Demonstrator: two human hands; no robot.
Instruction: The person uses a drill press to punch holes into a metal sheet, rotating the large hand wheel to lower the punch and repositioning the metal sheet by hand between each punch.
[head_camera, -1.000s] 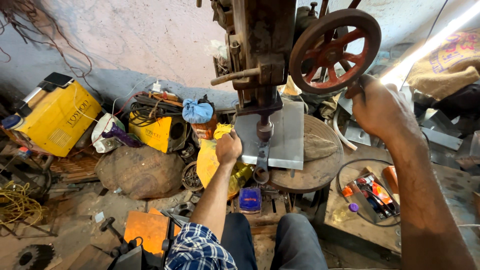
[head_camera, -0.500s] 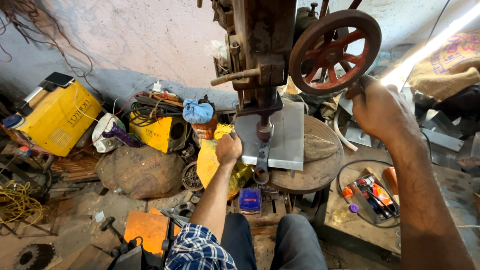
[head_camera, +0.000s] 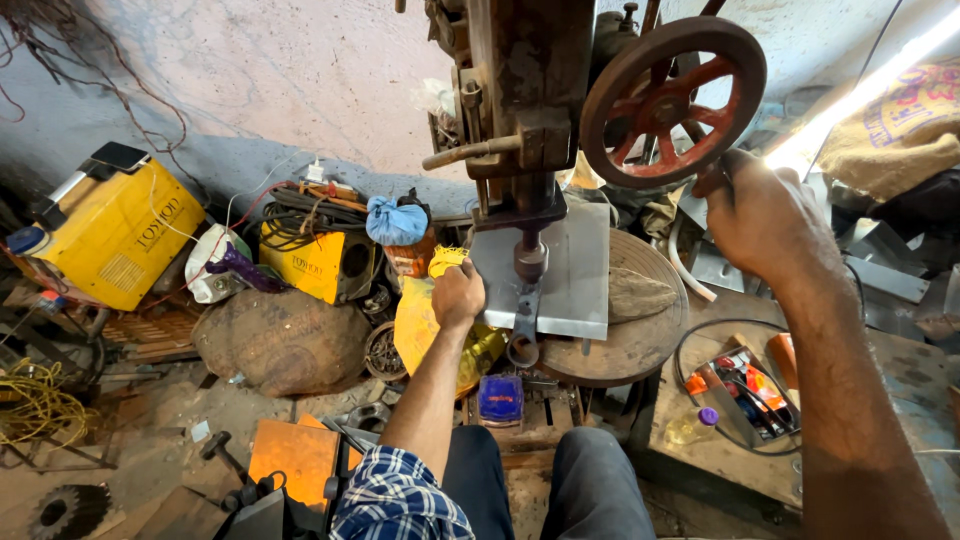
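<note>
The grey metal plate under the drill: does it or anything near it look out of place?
The grey metal plate overhangs the round wooden table toward the left hand, which steadies its edge. No clamp is visible. The right hand grips the rusty red handwheel.

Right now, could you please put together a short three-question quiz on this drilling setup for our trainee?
1. True or false: the right hand grips the red spoked handwheel.
2. Which does the left hand press on? A) the yellow welding box B) the grey metal plate under the drill spindle C) the blue cloth bundle.
3. Fill the gap: the plate rests on a round ____ table.

Key: 1 true. 2 B, at the plate's left edge. 3 wooden, as far as the grain shows.
</note>
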